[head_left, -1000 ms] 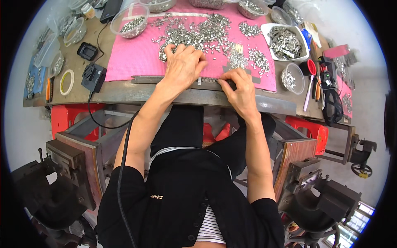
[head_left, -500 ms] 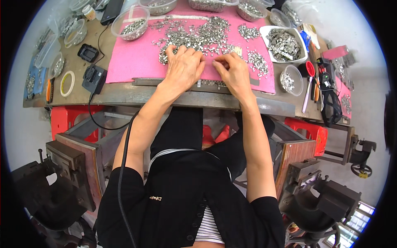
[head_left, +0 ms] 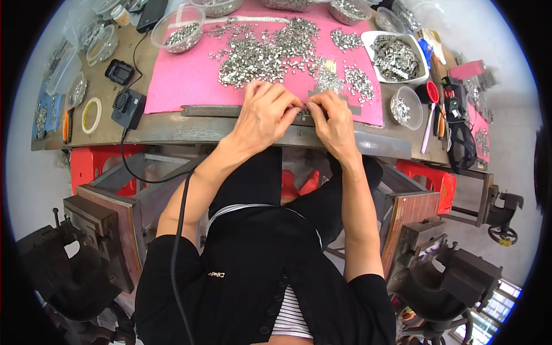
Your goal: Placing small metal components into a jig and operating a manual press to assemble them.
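Over a long grey metal bar (head_left: 215, 111) at the near edge of the pink mat, my two hands almost meet. My left hand (head_left: 264, 118) is closed in a pinch, thumb against fingertips. Opposite it, my right hand (head_left: 334, 122) pinches too, its fingertips close to the left ones. Whatever is between the fingers is too small to make out. Small metal pieces show on the bar beneath the fingertips. Beyond my left hand spreads a large heap of small shiny metal pieces (head_left: 250, 60). Past my right hand lies a pile of thin silvery pieces (head_left: 329, 80).
Several clear tubs of metal parts, one a round tub (head_left: 179, 35), stand along the mat's far side. To the right are a white tray (head_left: 426, 68), a clear cup (head_left: 415, 109) and a red cup (head_left: 429, 91). A black charger (head_left: 127, 108) with a cable sits left.
My left hand has come back from the heap toward the bar and moved right. My right hand has moved slightly nearer me, and the fingertips of both hands are now close together.
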Demonstrator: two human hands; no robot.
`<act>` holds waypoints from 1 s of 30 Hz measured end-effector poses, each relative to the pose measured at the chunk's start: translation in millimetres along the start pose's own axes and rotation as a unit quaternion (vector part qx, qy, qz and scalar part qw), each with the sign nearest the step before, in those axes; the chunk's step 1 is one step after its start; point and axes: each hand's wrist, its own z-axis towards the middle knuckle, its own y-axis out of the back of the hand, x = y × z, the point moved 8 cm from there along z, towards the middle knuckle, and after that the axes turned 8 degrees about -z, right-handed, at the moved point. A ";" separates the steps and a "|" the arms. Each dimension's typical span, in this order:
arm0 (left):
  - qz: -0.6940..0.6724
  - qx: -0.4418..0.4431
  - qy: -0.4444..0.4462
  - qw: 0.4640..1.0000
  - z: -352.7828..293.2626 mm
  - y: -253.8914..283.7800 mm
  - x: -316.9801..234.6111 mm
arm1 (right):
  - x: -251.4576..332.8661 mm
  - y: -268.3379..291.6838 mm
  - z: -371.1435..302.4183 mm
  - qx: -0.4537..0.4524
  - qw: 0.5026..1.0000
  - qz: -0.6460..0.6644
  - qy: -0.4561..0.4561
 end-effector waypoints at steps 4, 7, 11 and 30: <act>0.006 -0.003 0.004 1.000 -5.8 -9.3 0.7 | 6.9 3.1 -10.3 -0.045 0.998 -0.018 0.045; 0.008 -0.010 -0.005 1.000 -4.6 -9.2 -1.9 | 8.1 4.9 -13.3 -0.056 0.997 -0.019 0.053; 0.036 -0.013 -0.009 0.999 -3.8 -7.8 -5.8 | 7.5 7.0 -20.1 -0.083 0.995 -0.008 0.052; 0.128 -0.010 0.052 0.990 18.2 13.2 49.6 | 23.1 7.9 -28.1 -0.140 0.989 -0.028 0.043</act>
